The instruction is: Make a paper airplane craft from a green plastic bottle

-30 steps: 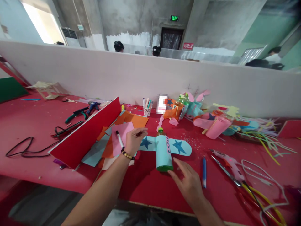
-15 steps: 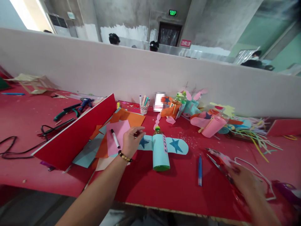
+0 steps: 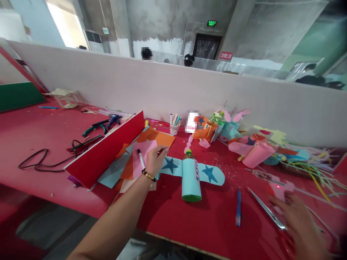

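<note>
Head view: a paper-winged bottle plane point(image 3: 191, 177) is steadied on the red table point(image 3: 54, 137).
Its left wing point(image 3: 170, 165) is pinned by the left hand point(image 3: 155, 159), fingers curled loosely (nothing is gripped). The blurred right hand point(image 3: 296, 218) is laid over a pink glue gun point(image 3: 280, 187) beside scissors point(image 3: 267, 213); its grip cannot be told.

A shared craft workshop: a red table point(image 3: 40, 133) strewn with coloured paper point(image 3: 151, 139) at 11 o'clock, scissors point(image 3: 267, 213) at 4, partition point(image 3: 108, 86) and bare concrete walls at 12.
</note>
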Action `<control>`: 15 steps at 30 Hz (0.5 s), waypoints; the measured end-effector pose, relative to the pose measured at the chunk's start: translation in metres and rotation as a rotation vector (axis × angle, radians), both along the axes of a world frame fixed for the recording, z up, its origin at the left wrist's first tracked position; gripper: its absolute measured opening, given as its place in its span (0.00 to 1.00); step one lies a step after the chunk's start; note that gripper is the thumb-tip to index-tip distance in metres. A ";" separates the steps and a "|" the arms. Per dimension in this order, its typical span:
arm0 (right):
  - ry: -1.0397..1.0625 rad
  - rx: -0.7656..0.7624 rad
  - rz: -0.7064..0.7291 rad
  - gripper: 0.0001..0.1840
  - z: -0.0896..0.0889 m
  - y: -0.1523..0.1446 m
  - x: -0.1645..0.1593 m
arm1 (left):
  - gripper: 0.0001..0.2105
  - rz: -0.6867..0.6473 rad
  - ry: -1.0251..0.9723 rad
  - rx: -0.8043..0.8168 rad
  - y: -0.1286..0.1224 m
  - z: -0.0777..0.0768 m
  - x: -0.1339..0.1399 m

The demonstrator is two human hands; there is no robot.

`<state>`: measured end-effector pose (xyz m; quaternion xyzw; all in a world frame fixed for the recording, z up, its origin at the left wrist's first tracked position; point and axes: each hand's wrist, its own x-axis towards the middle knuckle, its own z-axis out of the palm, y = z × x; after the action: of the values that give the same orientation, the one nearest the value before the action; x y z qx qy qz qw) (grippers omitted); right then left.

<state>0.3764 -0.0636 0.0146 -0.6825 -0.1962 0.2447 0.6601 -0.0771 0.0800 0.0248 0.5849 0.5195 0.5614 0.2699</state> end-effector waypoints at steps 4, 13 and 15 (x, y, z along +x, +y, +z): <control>0.171 0.107 0.219 0.19 0.020 0.003 -0.043 | 0.13 -0.011 0.096 -0.002 -0.001 0.001 -0.001; 0.313 0.341 0.361 0.18 0.015 0.032 -0.083 | 0.07 -0.440 0.818 0.131 -0.001 0.086 0.068; 0.356 0.344 0.351 0.17 0.008 0.034 -0.083 | 0.08 -0.551 1.098 0.196 0.000 0.107 0.092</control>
<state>0.2929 -0.0298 0.0227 -0.4626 -0.2311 0.4339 0.7378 0.0153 0.0801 0.1316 0.9229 0.3585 0.1336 0.0434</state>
